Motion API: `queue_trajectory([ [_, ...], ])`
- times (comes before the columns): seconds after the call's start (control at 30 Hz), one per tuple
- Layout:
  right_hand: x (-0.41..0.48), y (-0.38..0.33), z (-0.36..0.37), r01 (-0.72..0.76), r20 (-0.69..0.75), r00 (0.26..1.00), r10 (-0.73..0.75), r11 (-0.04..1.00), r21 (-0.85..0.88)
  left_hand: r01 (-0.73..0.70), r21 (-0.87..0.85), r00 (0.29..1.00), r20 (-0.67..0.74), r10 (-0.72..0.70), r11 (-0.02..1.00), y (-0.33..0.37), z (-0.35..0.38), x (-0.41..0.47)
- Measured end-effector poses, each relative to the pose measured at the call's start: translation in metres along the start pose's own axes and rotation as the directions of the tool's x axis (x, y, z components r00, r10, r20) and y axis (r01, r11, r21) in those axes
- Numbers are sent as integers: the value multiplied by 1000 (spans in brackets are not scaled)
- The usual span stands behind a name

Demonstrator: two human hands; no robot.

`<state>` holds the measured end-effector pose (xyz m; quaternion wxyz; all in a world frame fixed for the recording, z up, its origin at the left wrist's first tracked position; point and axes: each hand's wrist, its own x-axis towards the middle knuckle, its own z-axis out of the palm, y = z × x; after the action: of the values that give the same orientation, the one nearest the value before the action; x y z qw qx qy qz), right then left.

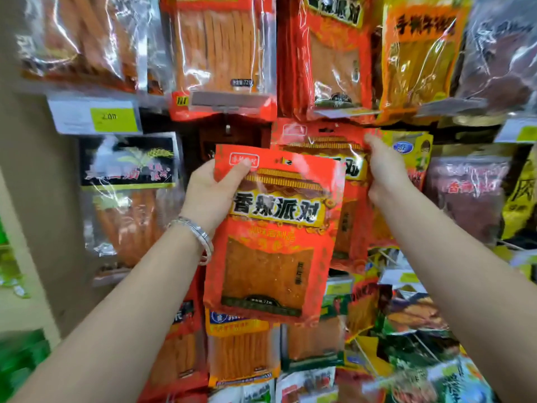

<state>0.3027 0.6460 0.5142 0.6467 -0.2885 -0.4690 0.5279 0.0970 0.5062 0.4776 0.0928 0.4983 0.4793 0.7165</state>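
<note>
My left hand (pixel 212 193) grips a red snack packet (pixel 273 251) by its top left corner, thumb on the front. The packet has black characters on a yellow band and a clear window showing orange sheets. It hangs in front of the display rack at the centre of the view. Behind it, more packets of the same kind (pixel 348 158) hang on a hook. My right hand (pixel 383 170) holds the top right edge of those hanging packets, its fingers hidden behind them. A silver bracelet sits on my left wrist.
Rows of hanging snack bags fill the rack: orange strip packets (pixel 223 53) above, a black-labelled bag (pixel 128 164) at left, dark red bags (pixel 465 193) at right, more packets below. A yellow price tag (pixel 113 117) sits at upper left. A beige post (pixel 35 199) borders the left.
</note>
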Motion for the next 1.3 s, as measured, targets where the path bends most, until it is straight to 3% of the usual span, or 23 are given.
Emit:
queue_trajectory([
  [0.2, 21, 8, -1, -42, -55, 998, 39, 997, -67, 48, -6, 999, 17, -48, 999, -10, 10, 10],
  [0.3, 34, 13, -5, 7, -72, 997, -22, 979, -204, 65, -3, 998, 19, -65, 998, -12, 16, 14],
  [0.4, 40, 23, -8, 138, -30, 985, -170, 879, -456, 101, -12, 995, 24, -101, 995, -13, 23, 16],
  [0.53, 41, 31, -17, 292, 66, 945, -321, 734, -614, 130, -28, 991, 17, -129, 991, -10, 34, 16],
  [0.63, 29, 31, -26, 428, 153, 898, -412, 744, -513, 141, -48, 990, 6, -141, 989, -7, 46, 16],
  [0.73, 7, 32, -34, 564, 141, 819, -556, 738, -370, 148, -73, 989, 10, -148, 986, -5, 57, 15],
  [0.8, -3, 31, -34, 494, 172, 870, -463, 819, -291, 146, -117, 989, 30, -143, 982, -2, 65, 12],
  [0.9, -5, 27, -32, 233, 304, 936, -174, 958, -167, 125, -148, 992, 34, -121, 981, 3, 75, 9],
  [0.97, -2, 21, -33, 199, 307, 940, -152, 971, -131, 34, -74, 999, -15, -35, 997, 7, 80, 10],
  [1.13, 12, 7, -39, 402, 237, 904, -357, 897, -183, -348, 182, 923, -103, 370, 920, 21, 82, 10],
  [1.23, 22, 2, -39, 458, 221, 885, -411, 853, -249, -460, 352, 874, 19, 485, 815, 27, 88, 13],
  [1.3, 28, 1, -36, 473, 211, 879, -429, 844, -254, -461, 360, 885, 114, 452, 811, 29, 96, 12],
])
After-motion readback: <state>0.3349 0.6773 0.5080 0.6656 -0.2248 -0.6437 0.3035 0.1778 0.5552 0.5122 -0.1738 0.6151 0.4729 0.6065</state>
